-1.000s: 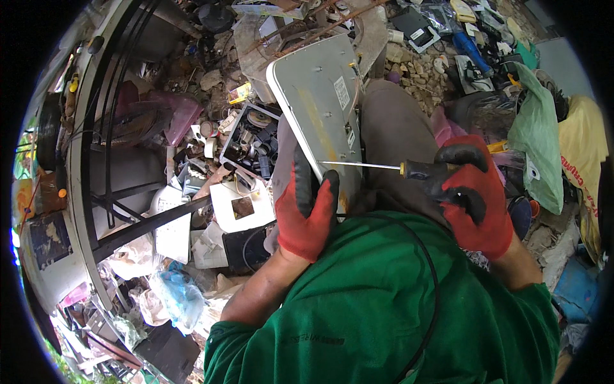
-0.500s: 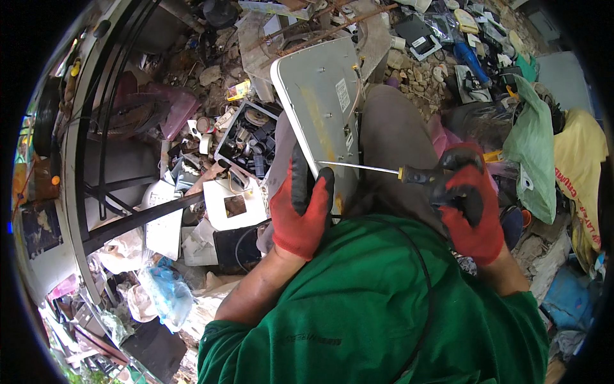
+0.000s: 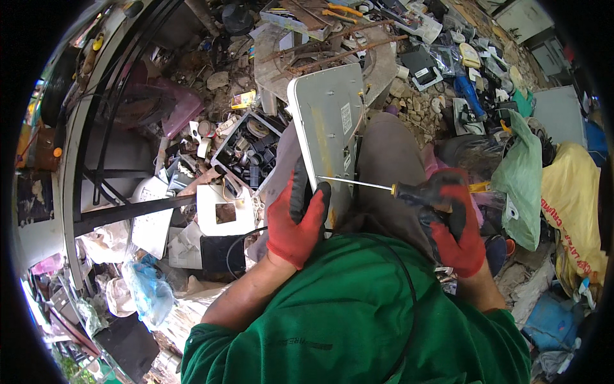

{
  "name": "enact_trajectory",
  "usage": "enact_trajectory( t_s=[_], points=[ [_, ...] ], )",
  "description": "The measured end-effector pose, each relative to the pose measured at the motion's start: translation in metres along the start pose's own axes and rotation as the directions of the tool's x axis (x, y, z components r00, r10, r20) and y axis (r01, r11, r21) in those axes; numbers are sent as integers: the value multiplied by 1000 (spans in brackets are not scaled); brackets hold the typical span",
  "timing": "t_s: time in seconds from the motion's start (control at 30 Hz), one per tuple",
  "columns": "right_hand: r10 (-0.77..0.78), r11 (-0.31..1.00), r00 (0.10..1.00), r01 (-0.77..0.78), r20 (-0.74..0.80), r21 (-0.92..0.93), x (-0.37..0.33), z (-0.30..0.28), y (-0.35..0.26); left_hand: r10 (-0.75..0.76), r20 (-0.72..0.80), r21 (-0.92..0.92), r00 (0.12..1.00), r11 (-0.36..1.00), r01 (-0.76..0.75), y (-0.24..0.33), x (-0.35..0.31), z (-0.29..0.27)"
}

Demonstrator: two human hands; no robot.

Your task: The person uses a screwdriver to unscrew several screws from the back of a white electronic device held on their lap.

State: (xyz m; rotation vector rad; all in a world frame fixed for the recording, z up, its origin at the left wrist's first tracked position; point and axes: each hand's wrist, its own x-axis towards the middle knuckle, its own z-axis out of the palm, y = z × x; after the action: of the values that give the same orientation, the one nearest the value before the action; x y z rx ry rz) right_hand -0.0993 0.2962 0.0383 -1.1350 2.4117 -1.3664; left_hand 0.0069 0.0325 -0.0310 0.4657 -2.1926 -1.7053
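Note:
My left hand (image 3: 298,221), in a red and black glove, grips the lower left edge of a flat grey panel (image 3: 326,128) with a white rim. The panel stands tilted between my knees, and small studs and a white label show on its face. In my right hand (image 3: 455,224), gloved alike, the dark handle of a screwdriver (image 3: 361,184) is held. Its long thin shaft points left across the panel, with the tip at the panel's left edge near my left thumb. The right fingers are somewhat blurred.
Left of my knees stands a grey bin (image 3: 229,153) of small black parts, beside a white plate with a square hole (image 3: 225,210). A dark metal frame (image 3: 131,216) runs along the left. Green (image 3: 521,182) and yellow (image 3: 572,205) sacks lie right. Scrap and rubble cover the ground ahead.
The view has shifted, so the surroundings sit lower. My right hand and the screwdriver have moved slightly left relative to my body; the tip stays at the panel's edge.

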Motion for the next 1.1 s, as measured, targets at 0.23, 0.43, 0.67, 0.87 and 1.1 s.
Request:
enact_trajectory(
  t_s=[0.23, 0.43, 0.67, 0.87, 1.1],
  points=[
    [38, 997, 998, -34, 56, -63, -2, -6, -8, -25, 67, 28, 997, 999, 24, 4, 1, -4],
    [163, 985, 986, -165, -40, -55, 3, -2, -5, -60, 101, -47, 993, 997, 65, -5, 0, -6],
    [-7, 1000, 1000, 6, -15, -23, 3, -2, 1, -50, 68, -16, 996, 999, 51, -12, -2, -7],
    [181, 980, 983, -180, 11, -80, 0, 0, -11, -35, 8, 72, 999, 997, 35, -9, -1, -13],
    [-150, 988, 989, 149, -2, -43, 4, 11, 0, 11, -25, 56, 1000, 998, -10, -6, 4, -7]
  ],
)
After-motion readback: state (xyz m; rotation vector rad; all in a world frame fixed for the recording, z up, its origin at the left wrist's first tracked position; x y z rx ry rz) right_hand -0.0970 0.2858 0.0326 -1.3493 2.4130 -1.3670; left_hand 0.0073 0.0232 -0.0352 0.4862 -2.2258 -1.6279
